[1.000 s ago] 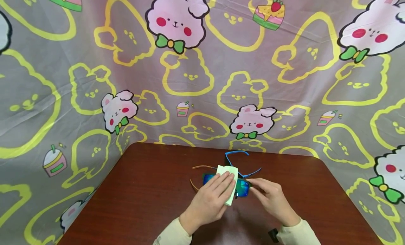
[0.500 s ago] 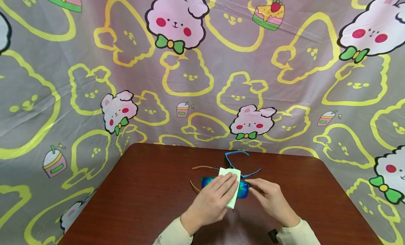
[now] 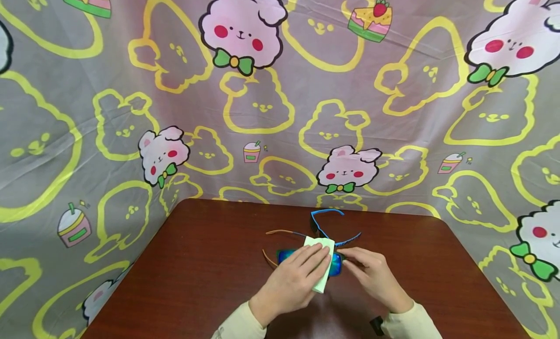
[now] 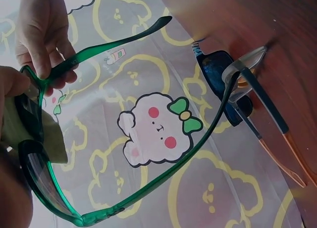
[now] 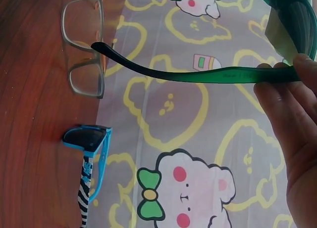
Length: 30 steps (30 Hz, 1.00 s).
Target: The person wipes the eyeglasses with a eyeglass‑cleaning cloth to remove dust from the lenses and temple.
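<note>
green sunglasses (image 3: 336, 264) sit raised over the dark wooden table (image 3: 205, 261), gripped at one end and covered in the middle. the front runs crosswise, from left to right before the person, mirrored lenses turned toward the head camera; the temples reach away on the far side, as both wrist views show.

the relation that seems to count is how the folded pale cloth (image 3: 323, 280) crosses that front: its long side runs up and down, nearly square to the frame, over the bridge and the inner parts of the lenses. an outer piece of each lens shows beside it.

both hands are at the sunglasses, but only the right hand (image 3: 372, 273) plainly touches the frame — thumb and fingers pinch the right temple near its hinge, so the front extends leftward from that grip. the left hand (image 3: 293, 283) lies over the cloth, its fingers fairly straight and close together, with the sunglasses right behind — whether its thumb backs the frame, i cannot tell.

beyond the hands, blue-framed sunglasses (image 5: 84, 136) and grey-framed glasses (image 4: 262, 98) rest on the table, apart from the green pair.
</note>
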Tool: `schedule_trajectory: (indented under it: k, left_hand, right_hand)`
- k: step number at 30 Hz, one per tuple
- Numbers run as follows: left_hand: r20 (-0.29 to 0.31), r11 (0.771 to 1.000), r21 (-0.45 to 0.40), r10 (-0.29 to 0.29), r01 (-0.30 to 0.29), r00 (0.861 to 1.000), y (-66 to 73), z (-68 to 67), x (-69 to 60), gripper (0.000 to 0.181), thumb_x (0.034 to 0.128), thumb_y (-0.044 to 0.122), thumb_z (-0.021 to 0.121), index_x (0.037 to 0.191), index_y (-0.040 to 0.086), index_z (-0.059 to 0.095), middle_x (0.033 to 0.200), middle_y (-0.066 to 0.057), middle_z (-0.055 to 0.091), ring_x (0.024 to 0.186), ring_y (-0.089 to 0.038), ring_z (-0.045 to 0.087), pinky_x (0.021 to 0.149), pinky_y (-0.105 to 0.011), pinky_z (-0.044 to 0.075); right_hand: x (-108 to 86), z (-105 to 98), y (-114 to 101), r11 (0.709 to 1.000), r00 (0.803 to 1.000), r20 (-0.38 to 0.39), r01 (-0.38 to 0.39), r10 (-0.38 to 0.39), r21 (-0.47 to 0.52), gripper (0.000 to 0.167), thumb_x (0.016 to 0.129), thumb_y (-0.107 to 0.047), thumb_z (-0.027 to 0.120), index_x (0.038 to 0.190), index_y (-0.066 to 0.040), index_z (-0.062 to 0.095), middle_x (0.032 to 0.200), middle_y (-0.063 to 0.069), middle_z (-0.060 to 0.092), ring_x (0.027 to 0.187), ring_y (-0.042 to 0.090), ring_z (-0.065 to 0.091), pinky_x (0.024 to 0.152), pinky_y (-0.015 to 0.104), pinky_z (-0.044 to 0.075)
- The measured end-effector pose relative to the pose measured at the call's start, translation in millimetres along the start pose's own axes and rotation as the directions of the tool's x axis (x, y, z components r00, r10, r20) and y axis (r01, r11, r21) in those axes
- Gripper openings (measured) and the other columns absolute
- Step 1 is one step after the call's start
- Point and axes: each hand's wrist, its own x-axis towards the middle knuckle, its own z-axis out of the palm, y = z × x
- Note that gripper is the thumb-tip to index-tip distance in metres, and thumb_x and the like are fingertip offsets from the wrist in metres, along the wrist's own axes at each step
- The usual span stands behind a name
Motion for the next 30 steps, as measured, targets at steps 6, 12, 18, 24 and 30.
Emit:
schedule_trajectory:
  k: [6, 12, 18, 24, 30]
  left_hand:
    - [-0.033, 1.000, -0.006, 0.017, -0.017, 0.999, 0.9, -0.4, 1.2, 0.048, 0.0870, 0.021, 0.050, 0.130, 0.001, 0.055, 0.137, -0.014, 0.049, 0.128, -0.027, 0.042, 0.107, -0.038, 0.031]
    - [-0.034, 1.000, 0.017, 0.023, -0.022, 0.999, 4.0, -0.9, 2.3, 0.051, 0.0867, 0.022, 0.049, 0.133, 0.001, 0.051, 0.143, -0.016, 0.042, 0.135, -0.029, 0.034, 0.108, -0.040, 0.029]
    - [-0.032, 1.000, 0.012, 0.028, -0.028, 0.999, 6.9, -1.1, 4.1, 0.052, 0.0871, 0.022, 0.050, 0.135, 0.001, 0.049, 0.143, -0.015, 0.041, 0.136, -0.028, 0.032, 0.109, -0.040, 0.027]
    - [-0.022, 0.999, 0.011, 0.038, -0.038, 0.999, 8.4, -0.7, 3.7, 0.052, 0.0863, 0.023, 0.051, 0.134, 0.002, 0.050, 0.143, -0.014, 0.042, 0.136, -0.027, 0.032, 0.110, -0.040, 0.026]
    - [-0.038, 0.998, 0.020, 0.053, -0.052, 0.998, 9.7, 0.0, 1.9, 0.049, 0.0853, 0.020, 0.048, 0.131, 0.003, 0.054, 0.141, -0.013, 0.046, 0.135, -0.027, 0.035, 0.109, -0.039, 0.028]
  right_hand:
    - [0.8, 0.6, -0.3, 1.000, 1.000, -0.024, 0.017, -0.016, 0.023, 0.038, 0.072, 0.013, 0.073, 0.107, -0.003, 0.070, 0.098, 0.006, 0.070, 0.086, 0.013, 0.067, 0.071, 0.017, 0.052]
    - [1.8, 0.9, -3.2, 0.998, 0.997, -0.062, 0.045, -0.043, 0.044, 0.039, 0.072, 0.014, 0.072, 0.107, -0.003, 0.070, 0.098, 0.006, 0.069, 0.085, 0.011, 0.067, 0.068, 0.017, 0.052]
    - [3.2, 2.7, -2.7, 0.991, 0.985, -0.121, 0.128, -0.123, 0.036, 0.041, 0.070, 0.016, 0.073, 0.106, -0.001, 0.070, 0.097, 0.007, 0.069, 0.084, 0.012, 0.067, 0.067, 0.017, 0.052]
    - [3.2, 2.9, -3.7, 0.990, 0.980, -0.147, 0.138, -0.132, 0.033, 0.038, 0.066, 0.018, 0.074, 0.101, 0.002, 0.070, 0.092, 0.011, 0.069, 0.078, 0.013, 0.067, 0.066, 0.015, 0.051]
    - [11.2, -1.0, -22.7, 0.988, 0.975, -0.173, 0.150, -0.142, 0.039, 0.035, 0.063, 0.024, 0.072, 0.094, 0.008, 0.068, 0.084, 0.015, 0.068, 0.072, 0.014, 0.066, 0.064, 0.014, 0.051]
